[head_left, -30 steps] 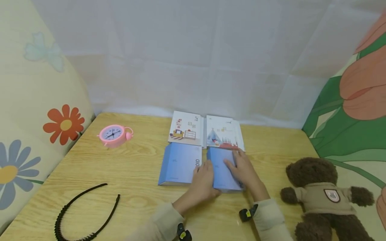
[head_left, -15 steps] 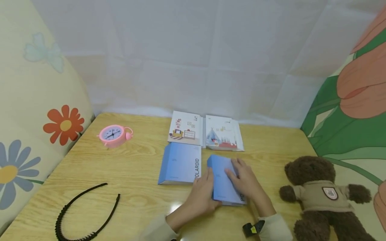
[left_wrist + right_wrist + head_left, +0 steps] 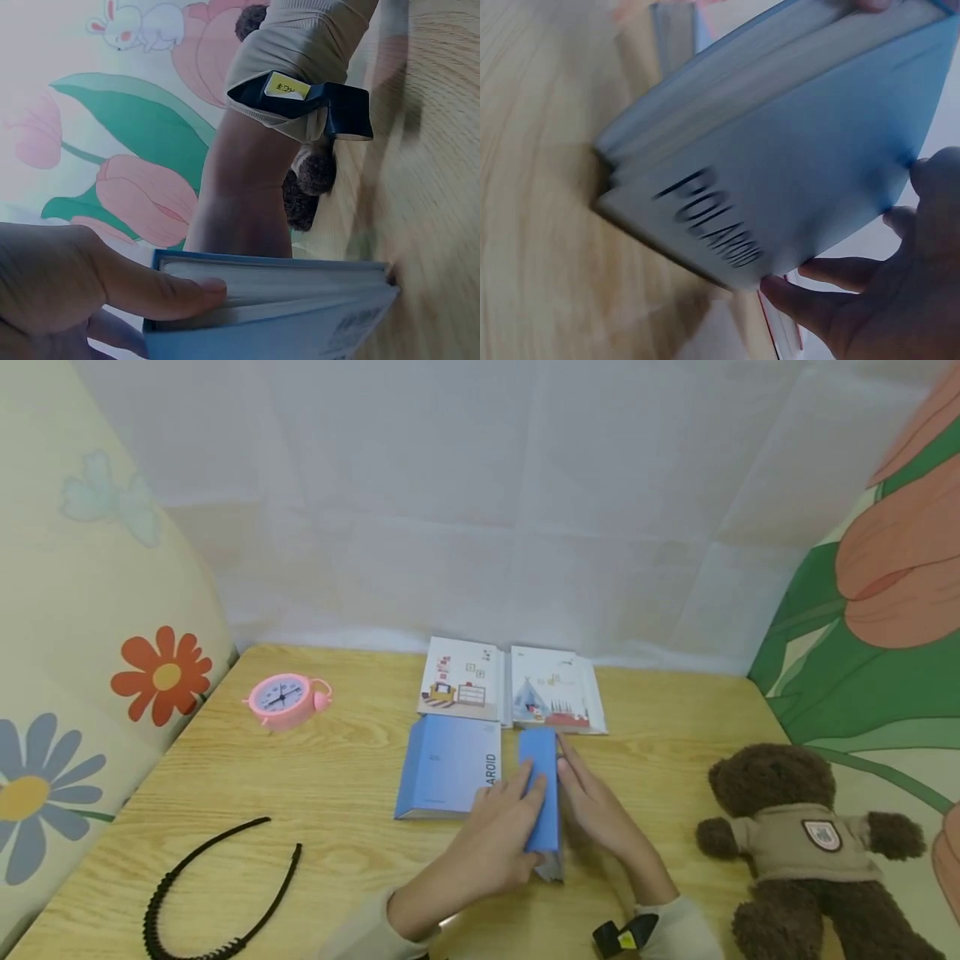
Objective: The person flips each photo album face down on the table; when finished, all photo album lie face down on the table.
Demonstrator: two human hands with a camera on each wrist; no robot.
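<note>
A blue photo album [image 3: 537, 747] stands on edge on the table, its spine up. My left hand [image 3: 491, 839] grips it from the near side, fingers over the spine and thumb [image 3: 176, 292] against the page edges. Straight fingers of my right hand [image 3: 600, 814] touch the album's right side near the far end. In the right wrist view its cover [image 3: 780, 165] reads POLAROID, with fingertips [image 3: 776, 289] along the cover's edge. A second blue album [image 3: 453, 764] lies flat just to the left.
Behind lie two white picture-covered albums [image 3: 459, 677] [image 3: 551, 693], side by side. A pink alarm clock [image 3: 282, 700] stands back left, a black headband [image 3: 153, 906] front left. At the right lies a brown teddy bear [image 3: 813, 835] in a shirt. A white cloth [image 3: 480, 527] hangs behind the table.
The held album first slid towards me away from the white albums, then tipped up from flat onto its edge. My left fingers moved over its spine; my right hand shifted to its raised side.
</note>
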